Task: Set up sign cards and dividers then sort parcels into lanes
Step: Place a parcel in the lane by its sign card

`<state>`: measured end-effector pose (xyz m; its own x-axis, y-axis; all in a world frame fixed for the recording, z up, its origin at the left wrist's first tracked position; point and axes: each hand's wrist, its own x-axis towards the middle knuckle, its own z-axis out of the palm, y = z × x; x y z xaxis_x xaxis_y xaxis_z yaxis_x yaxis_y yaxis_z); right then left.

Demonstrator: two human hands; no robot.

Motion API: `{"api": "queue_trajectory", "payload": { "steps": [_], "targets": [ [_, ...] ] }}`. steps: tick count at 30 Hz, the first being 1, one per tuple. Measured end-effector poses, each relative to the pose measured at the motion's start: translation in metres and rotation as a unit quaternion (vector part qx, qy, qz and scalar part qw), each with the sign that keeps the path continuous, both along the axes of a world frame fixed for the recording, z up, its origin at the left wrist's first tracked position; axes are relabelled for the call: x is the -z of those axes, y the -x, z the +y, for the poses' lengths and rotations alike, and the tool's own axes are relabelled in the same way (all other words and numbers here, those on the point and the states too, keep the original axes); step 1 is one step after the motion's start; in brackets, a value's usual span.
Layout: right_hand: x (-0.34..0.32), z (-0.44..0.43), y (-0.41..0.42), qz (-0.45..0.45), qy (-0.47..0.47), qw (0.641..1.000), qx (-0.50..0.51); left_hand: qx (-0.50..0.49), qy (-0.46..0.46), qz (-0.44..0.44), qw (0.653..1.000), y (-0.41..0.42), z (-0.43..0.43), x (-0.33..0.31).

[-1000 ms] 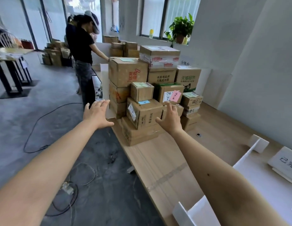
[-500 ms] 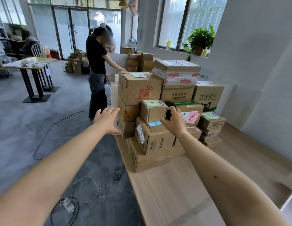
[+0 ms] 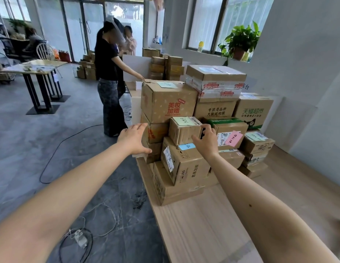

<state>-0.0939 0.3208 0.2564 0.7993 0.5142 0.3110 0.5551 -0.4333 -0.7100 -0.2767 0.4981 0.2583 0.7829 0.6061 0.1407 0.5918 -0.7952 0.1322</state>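
Left hand (image 3: 134, 138): open, fingers straight and spread, holding nothing, in the air just left of the parcel stack. Right hand (image 3: 206, 141): fingers (image 3: 207, 127) bent over the upper right corner of a small brown cardboard parcel (image 3: 183, 132), thumb stretched across its front face; how firmly it grips cannot be told.

The small parcel carries one pale green note and sits between the two hands, on a larger brown cardboard box with a blue label (image 3: 184, 164), which rests on a flat brown carton (image 3: 175, 190) at the base.

All boxes are closed; their contents are not visible. The stack counts more than a dozen boxes on the light wooden tabletop (image 3: 203, 224), among them one large box with red print (image 3: 169, 101), one box sealed with clear tape (image 3: 214, 80) and one box with green print (image 3: 252, 111). Notes counted: three pale green, one blue, one pink (image 3: 233, 138).

Beyond the stack stand two people, the nearer in a black top (image 3: 106, 61) touching the large box. A potted green plant (image 3: 241, 40) stands on the sill.
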Motion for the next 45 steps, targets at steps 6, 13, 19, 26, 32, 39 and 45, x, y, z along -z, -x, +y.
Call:
{"api": "queue_trajectory", "payload": {
  "steps": [6,13,19,26,32,39,45],
  "targets": [
    [0.005,0.012,-0.018,0.026,-0.005,0.999,0.039,0.048,0.087,-0.018,0.995,-0.041,0.019,0.003],
    [0.013,0.037,-0.033,0.033,0.031,0.996,0.072,0.158,0.208,-0.031,0.965,-0.085,0.041,0.019],
    [0.019,0.063,-0.035,0.066,0.021,0.994,0.085,0.166,0.215,-0.056,0.961,-0.106,0.056,0.029],
    [0.029,0.076,-0.028,0.121,0.011,0.987,0.106,0.164,0.237,-0.095,0.953,-0.115,0.072,0.034],
    [0.059,0.087,-0.019,0.06,0.049,0.985,0.154,0.201,0.238,-0.09,0.946,-0.122,0.079,0.037],
    [0.055,0.097,-0.019,-0.019,0.03,0.987,0.16,0.21,0.239,-0.068,0.945,-0.128,0.082,0.039],
    [0.052,0.093,-0.026,-0.07,0.077,0.987,0.12,0.209,0.245,-0.051,0.945,-0.132,0.083,0.037]
  ]
}}
